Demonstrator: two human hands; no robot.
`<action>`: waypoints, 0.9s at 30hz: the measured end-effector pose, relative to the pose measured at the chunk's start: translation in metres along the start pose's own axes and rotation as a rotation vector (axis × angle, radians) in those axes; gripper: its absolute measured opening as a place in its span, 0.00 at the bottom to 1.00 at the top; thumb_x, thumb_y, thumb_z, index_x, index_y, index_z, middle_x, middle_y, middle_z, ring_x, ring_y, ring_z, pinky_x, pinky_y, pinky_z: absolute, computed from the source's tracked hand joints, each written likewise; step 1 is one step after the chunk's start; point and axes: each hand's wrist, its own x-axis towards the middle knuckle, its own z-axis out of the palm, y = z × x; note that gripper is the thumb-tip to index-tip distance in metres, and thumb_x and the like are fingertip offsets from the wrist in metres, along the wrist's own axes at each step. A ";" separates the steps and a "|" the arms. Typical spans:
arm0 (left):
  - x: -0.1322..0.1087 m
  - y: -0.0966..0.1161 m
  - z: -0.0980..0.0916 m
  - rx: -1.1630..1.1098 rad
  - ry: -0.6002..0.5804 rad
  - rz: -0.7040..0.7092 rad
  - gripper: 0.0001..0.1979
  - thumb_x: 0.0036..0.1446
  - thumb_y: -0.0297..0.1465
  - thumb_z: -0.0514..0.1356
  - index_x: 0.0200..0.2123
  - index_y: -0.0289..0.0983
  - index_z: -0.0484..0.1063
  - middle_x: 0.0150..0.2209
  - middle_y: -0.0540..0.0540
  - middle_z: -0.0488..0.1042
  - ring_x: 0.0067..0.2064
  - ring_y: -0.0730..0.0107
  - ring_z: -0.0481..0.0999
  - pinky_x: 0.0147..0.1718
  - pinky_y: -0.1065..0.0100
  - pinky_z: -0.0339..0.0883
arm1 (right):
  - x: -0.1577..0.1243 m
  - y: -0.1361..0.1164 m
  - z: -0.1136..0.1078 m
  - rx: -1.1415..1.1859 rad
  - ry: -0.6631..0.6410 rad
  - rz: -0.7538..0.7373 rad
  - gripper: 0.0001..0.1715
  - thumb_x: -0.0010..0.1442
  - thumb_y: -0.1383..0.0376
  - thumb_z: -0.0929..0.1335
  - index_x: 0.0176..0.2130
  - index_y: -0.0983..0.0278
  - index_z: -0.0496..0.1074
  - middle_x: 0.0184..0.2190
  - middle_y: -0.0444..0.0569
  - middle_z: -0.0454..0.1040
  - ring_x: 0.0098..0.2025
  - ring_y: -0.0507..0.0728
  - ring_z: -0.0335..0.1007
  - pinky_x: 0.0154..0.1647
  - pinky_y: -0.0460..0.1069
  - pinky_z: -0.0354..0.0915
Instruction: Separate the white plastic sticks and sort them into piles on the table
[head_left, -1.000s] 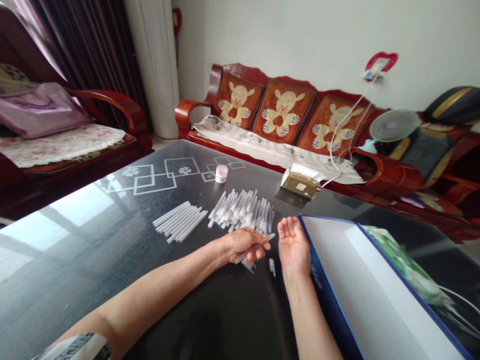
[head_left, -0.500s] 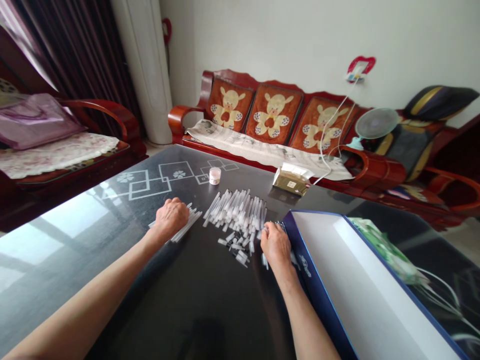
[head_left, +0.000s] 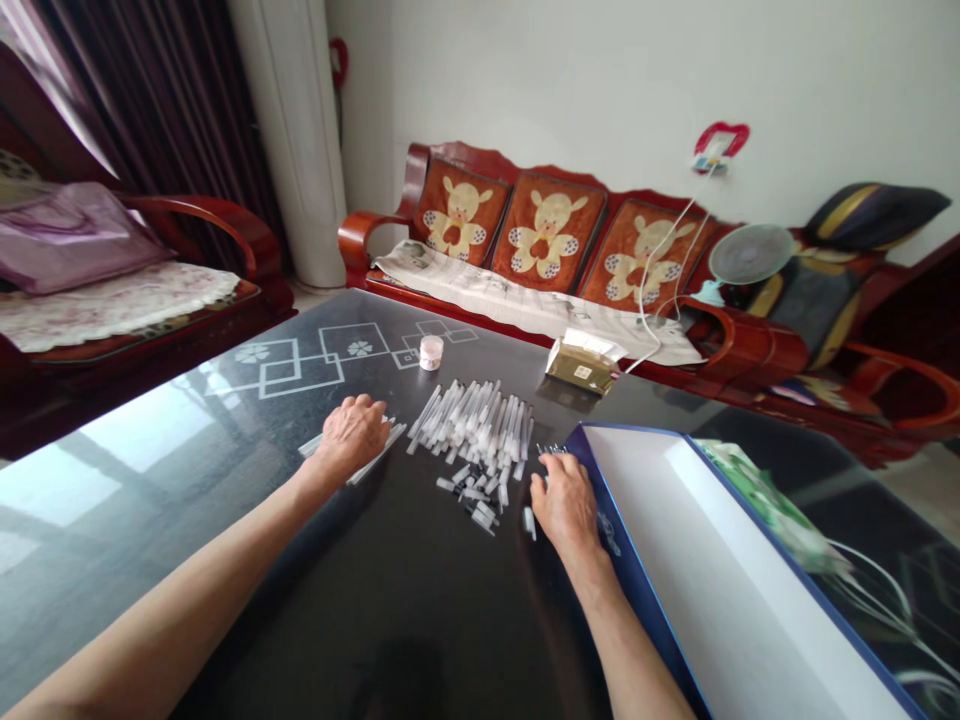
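Observation:
A pile of translucent white pen barrels (head_left: 474, 420) lies in the middle of the dark table. Several short pen caps (head_left: 480, 493), some with black parts, are scattered in front of it. My left hand (head_left: 351, 435) rests to the left of the pile, fingers curled down over a smaller group of slim clear barrels (head_left: 377, 452); its fingertips are partly hidden. At the right, beside the blue box, my right hand (head_left: 566, 500) has its fingers bent together over small metal-tipped pieces (head_left: 551, 449); whatever they pinch is hidden. One loose cap (head_left: 529, 523) lies left of that hand.
A long blue box with a white inside (head_left: 720, 560) stands along the right. Beyond it lie a green-and-white packet (head_left: 772, 500) and white cables. A small round jar (head_left: 431, 353) and a tissue box (head_left: 581, 365) stand behind the pile. A sofa (head_left: 517, 300) borders the table's far side.
My right hand has shifted slightly right, away from the pile, uncovering the loose cap and metal tips. My left hand has moved slightly right over the barrels.

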 end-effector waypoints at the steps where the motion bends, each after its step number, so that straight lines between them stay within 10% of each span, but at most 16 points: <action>1: 0.001 0.005 -0.001 -0.020 0.018 0.085 0.16 0.60 0.36 0.52 0.47 0.38 0.71 0.45 0.40 0.71 0.48 0.56 0.70 0.46 0.60 0.66 | 0.003 -0.003 0.001 0.061 0.013 -0.068 0.17 0.56 0.70 0.65 0.47 0.68 0.71 0.47 0.58 0.70 0.50 0.63 0.64 0.53 0.56 0.62; 6: 0.008 0.035 0.013 -0.157 0.016 0.507 0.31 0.53 0.34 0.63 0.60 0.44 0.60 0.60 0.40 0.59 0.60 0.53 0.61 0.55 0.57 0.61 | 0.018 -0.009 0.012 0.276 -0.108 -0.352 0.33 0.50 0.77 0.62 0.56 0.66 0.65 0.61 0.55 0.59 0.62 0.61 0.53 0.63 0.58 0.55; 27: 0.049 0.056 0.050 -0.345 0.034 0.610 0.30 0.54 0.32 0.62 0.61 0.37 0.60 0.61 0.35 0.59 0.61 0.52 0.61 0.59 0.54 0.59 | 0.047 0.007 0.038 0.415 -0.162 -0.369 0.38 0.48 0.80 0.58 0.57 0.64 0.65 0.60 0.54 0.61 0.63 0.58 0.54 0.64 0.57 0.55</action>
